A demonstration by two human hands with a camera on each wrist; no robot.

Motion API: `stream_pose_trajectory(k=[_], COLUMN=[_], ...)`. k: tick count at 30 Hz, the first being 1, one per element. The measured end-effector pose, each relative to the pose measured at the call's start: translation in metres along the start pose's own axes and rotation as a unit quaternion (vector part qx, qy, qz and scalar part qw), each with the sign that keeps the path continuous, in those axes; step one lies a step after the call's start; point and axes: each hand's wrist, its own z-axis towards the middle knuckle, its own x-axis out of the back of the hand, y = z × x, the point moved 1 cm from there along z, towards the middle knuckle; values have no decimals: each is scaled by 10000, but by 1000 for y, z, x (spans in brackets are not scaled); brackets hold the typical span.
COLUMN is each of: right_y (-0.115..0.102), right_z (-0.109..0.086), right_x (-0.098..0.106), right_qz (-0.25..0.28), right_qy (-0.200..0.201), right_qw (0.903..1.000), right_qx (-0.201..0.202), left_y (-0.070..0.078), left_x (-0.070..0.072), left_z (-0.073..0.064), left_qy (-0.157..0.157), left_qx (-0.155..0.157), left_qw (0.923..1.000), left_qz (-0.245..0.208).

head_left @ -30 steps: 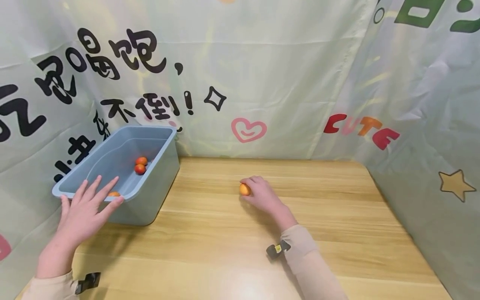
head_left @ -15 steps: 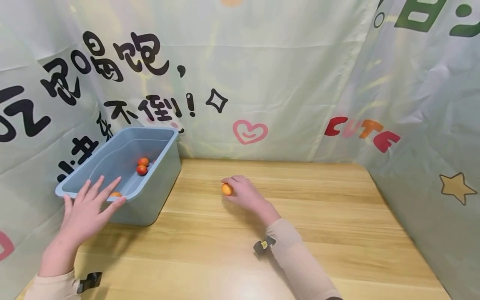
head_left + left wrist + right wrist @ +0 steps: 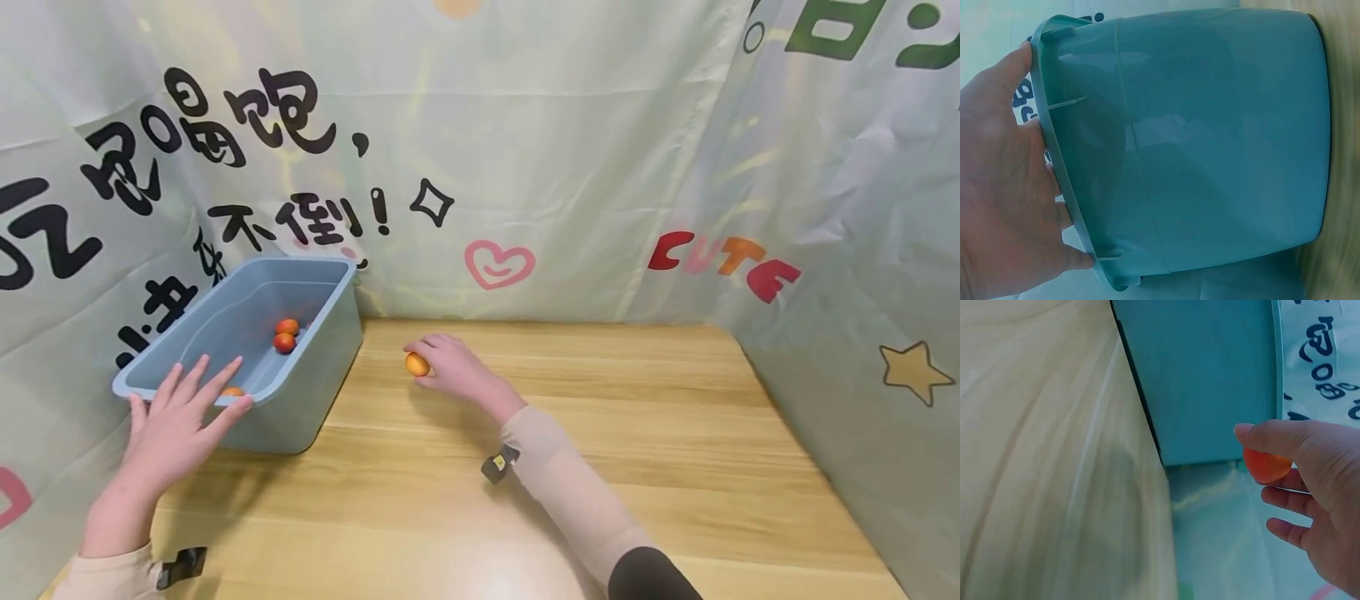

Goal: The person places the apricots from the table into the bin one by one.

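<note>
A small round orange fruit, possibly a cherry tomato, is pinched between the thumb and fingers of my right hand. The hand holds it above the table, right of the blue plastic bin. In the right wrist view the same fruit shows under the thumb. My left hand has its fingers spread, with the fingertips on the bin's near rim; the left wrist view shows them along the rim. Inside the bin lie two red-orange fruits and, partly hidden behind the rim, an orange one.
The bin stands at the left of the wooden table, close to the cloth backdrop. Printed fabric encloses the table at the back and both sides. A black strap with a small device sits at the right wrist.
My right hand has moved left across the table toward the bin with the orange fruit, rising slightly at the end. The left hand has stayed at the rim.
</note>
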Motion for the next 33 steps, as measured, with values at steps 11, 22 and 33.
stream_pose_trajectory(k=[11,22,33], right_y=[-32,-63,-79], right_z=[44,79,103], right_x=[14,29,29], right_qz=[-434,-465,-11], right_qy=[-65,44,103], right_qw=[9975,9960,9976], right_qx=[546,763,679], left_y=[-4,-2,0], left_x=[0,2,0], left_z=[1,1,1], left_qy=[26,27,30], left_qx=[-3,22,-7], left_qw=[10000,10000,10000], left_qz=[-15,-71,-11])
